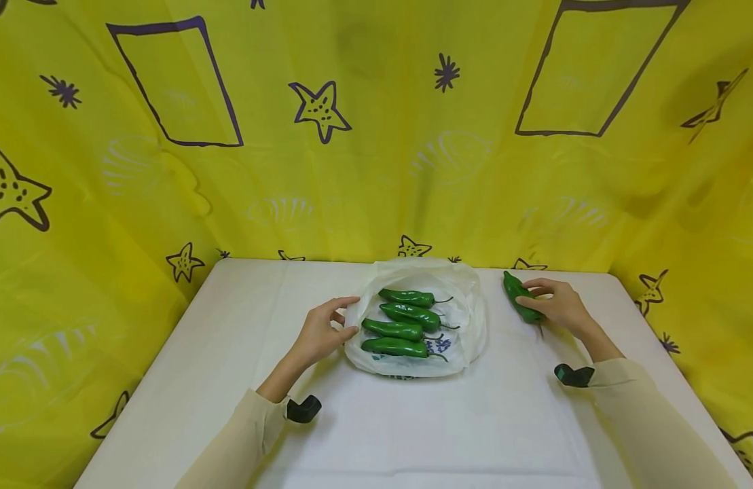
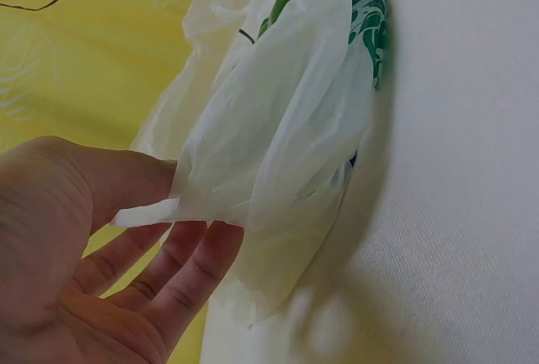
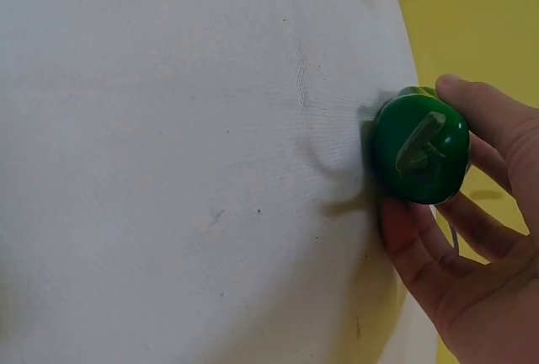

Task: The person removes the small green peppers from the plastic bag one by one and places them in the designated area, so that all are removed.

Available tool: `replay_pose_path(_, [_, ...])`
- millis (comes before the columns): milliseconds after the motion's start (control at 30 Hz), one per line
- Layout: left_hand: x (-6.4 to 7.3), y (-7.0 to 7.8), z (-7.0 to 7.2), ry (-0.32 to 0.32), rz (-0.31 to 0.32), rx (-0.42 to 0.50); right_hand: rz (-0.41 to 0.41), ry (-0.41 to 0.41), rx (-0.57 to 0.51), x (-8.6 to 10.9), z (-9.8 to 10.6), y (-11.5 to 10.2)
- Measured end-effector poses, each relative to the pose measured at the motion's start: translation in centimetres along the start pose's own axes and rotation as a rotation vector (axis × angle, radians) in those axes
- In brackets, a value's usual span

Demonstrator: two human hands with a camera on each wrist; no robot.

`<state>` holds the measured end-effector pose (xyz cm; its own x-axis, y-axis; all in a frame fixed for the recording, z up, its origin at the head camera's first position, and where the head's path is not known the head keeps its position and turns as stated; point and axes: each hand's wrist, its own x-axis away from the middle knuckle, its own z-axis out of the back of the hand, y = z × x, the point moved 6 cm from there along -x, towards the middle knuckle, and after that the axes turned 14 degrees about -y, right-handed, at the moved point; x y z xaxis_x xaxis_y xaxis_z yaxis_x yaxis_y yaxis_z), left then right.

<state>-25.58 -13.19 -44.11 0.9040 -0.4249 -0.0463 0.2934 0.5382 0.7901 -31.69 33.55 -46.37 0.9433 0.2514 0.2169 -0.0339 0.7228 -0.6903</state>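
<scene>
The left hand (image 1: 320, 333) pinched the plastic bag (image 1: 476, 312) by its rim, best kept steady around 4 peppers (image 1: 409, 314); the right hand (image 1: 557, 303) held 1 glossy pepper (image 3: 396, 141), which called for gentle pressure.

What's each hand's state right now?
Left hand: closed, pinching the plastic bag by its edge.
Right hand: closed, holding one green pepper.
</scene>
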Motion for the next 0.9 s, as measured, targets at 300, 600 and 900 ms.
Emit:
replay_pose_path(300, [0.07,-0.1,0.01,0.005,0.004,0.0,-0.017,-0.011,-0.026,0.04,-0.13,0.22])
replay_pose_path(600, [0.08,0.0,-0.01,0.005,-0.001,0.003,-0.021,-0.014,-0.034,0.11,-0.06,0.33])
replay_pose_path(900, [0.06,0.1,-0.01,0.004,0.009,-0.007,-0.016,-0.016,-0.036,0.22,-0.11,0.26])
